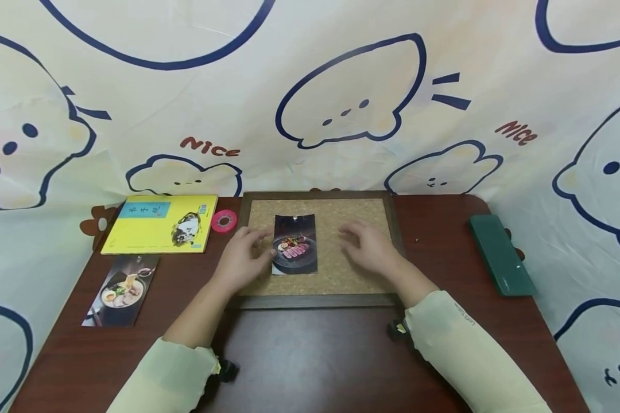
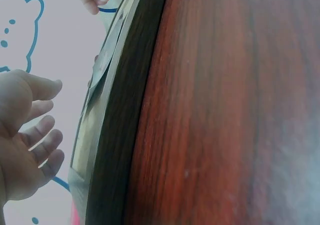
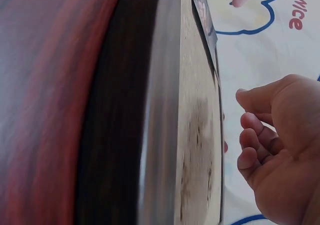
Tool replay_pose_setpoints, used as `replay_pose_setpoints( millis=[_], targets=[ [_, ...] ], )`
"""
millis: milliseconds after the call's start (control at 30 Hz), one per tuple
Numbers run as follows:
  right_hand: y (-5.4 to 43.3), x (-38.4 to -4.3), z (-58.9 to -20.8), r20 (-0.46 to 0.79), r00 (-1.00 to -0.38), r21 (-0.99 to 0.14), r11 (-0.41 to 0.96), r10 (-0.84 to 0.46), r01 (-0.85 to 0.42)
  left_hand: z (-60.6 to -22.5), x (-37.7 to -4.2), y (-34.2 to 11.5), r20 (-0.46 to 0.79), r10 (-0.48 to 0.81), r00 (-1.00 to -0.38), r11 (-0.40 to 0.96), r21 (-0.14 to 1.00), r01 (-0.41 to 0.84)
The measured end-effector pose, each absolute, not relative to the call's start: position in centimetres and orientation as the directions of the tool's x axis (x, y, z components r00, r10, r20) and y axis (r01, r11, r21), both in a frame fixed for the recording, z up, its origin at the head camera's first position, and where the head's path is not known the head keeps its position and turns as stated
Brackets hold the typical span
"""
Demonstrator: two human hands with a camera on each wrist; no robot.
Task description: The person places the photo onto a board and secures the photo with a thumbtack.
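Observation:
A framed cork board (image 1: pixel 351 284) lies on the table, bearing a photo card (image 1: pixel 295 261) of sliced meat on a dark plate. A small pale pin (image 1: pixel 295 218) shows at the card's top edge. Beside the card's left edge is my left hand (image 1: pixel 244 259), its thumb tip close to or touching it; which of the two, I cannot tell. In the left wrist view the left hand's fingers (image 2: pixel 44 147) are loosely bent with nothing between them. My right hand (image 1: pixel 369 248) hovers over the board's right part, fingers (image 3: pixel 252 137) slightly curled and holding nothing.
At the left lie a yellow book (image 1: pixel 150 229), a pink roll of tape (image 1: pixel 224 221) and a second photo card (image 1: pixel 121 292) of a noodle bowl. A dark green case (image 1: pixel 502 255) rests at the table's right. Patterned cloth (image 1: pixel 315 166) stands behind the table.

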State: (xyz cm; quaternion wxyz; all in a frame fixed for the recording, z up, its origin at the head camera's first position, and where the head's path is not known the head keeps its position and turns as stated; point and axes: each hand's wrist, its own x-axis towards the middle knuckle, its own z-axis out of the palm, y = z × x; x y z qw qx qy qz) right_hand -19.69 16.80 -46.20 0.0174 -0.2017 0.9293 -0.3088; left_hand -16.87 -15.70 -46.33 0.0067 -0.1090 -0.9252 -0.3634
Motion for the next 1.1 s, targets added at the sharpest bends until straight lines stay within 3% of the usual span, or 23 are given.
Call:
replay_pose_setpoints(
  millis=[267, 867, 1100],
  targets=[
    [20.3, -18.1, -46.1, 0.161, -0.926, -0.547, 0.750, -0.341, -0.372, -45.9, -15.6, -16.8, 0.111, 0.187, -0.976, 0.743, 0.634, 0.214],
    [26.5, -16.5, -47.3, 0.158, -0.963, -0.511, 0.817, -0.218, -0.269, -46.1, -14.3, -21.4, 0.037, 0.086, -0.996, 0.793, 0.602, 0.091],
    [28.1, -16.6, -47.5, 0.154, -0.970, -0.498, 0.833, -0.188, -0.241, -45.9, -13.9, -23.3, 0.064, 0.064, -0.996, 0.811, 0.578, 0.089]
  ],
)
